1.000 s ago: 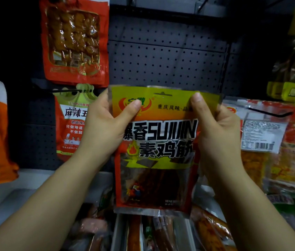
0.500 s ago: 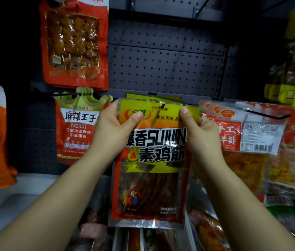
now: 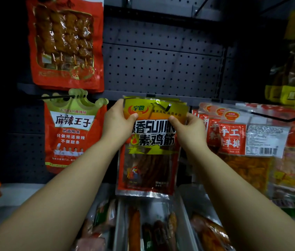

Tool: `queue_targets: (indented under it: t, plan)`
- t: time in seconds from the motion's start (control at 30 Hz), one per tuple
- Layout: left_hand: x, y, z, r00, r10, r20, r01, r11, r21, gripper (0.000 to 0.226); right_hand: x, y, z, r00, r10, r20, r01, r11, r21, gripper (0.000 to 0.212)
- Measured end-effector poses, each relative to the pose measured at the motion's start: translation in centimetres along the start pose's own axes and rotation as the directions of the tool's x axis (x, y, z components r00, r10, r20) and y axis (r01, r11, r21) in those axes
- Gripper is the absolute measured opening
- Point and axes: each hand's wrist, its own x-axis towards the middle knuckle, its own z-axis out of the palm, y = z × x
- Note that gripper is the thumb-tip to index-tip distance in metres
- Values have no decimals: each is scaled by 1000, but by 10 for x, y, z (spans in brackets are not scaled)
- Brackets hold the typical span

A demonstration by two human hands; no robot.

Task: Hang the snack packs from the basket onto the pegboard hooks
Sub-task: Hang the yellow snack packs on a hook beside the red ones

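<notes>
Two hands grip one snack pack (image 3: 149, 142) by its top corners: left hand (image 3: 118, 122) and right hand (image 3: 188, 130), thumbs pinched on its front. Between the thumbs, one hook (image 3: 163, 106) pokes through its yellow header, against the pegboard (image 3: 161, 66).

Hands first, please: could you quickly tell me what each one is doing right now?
Left hand: closed on the yellow snack pack, gripping its upper left edge.
Right hand: closed on the same pack, gripping its upper right edge.
</notes>
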Motion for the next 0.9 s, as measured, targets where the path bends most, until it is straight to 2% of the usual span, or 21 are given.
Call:
queue_targets:
  t: [0.17, 0.37, 0.47, 0.57, 0.63, 0.73, 0.8, 0.9]
  plan:
    - [11, -6, 8, 998, -51, -20, 52, 998, 35, 36, 15, 7, 14, 998, 27, -60, -36, 989, -146, 19]
    - [3, -13, 14, 999, 8, -37, -5, 997, 78, 61, 12, 9, 21, 990, -1, -144, -40, 957, -286, 40]
    - [-15, -23, 16, 999, 49, -14, -47, 992, 120, 87, -1, 21, 20, 991, -18, -129, -12, 974, -225, 65]
    - [-36, -35, 19, 993, 73, 97, -80, 995, 64, 106, -18, 36, 22, 1000, -30, 9, 30, 998, -57, 86]
    - [-49, -42, 21, 981, 104, 165, -110, 993, 31, 108, -28, 43, 26, 993, -55, 100, 52, 998, 35, 88]
    - [-60, -51, 21, 965, 116, 234, -122, 992, 12, 103, -38, 52, 28, 983, -42, 180, 28, 996, 80, 85]
    - [-64, -55, 22, 954, 79, 290, -89, 996, 21, 106, -38, 57, 27, 982, -16, 187, 1, 997, 80, 81]
    - [-67, -57, 27, 957, 34, 289, -54, 997, 62, 110, -26, 57, 29, 988, 24, 154, -25, 1000, 0, 74]
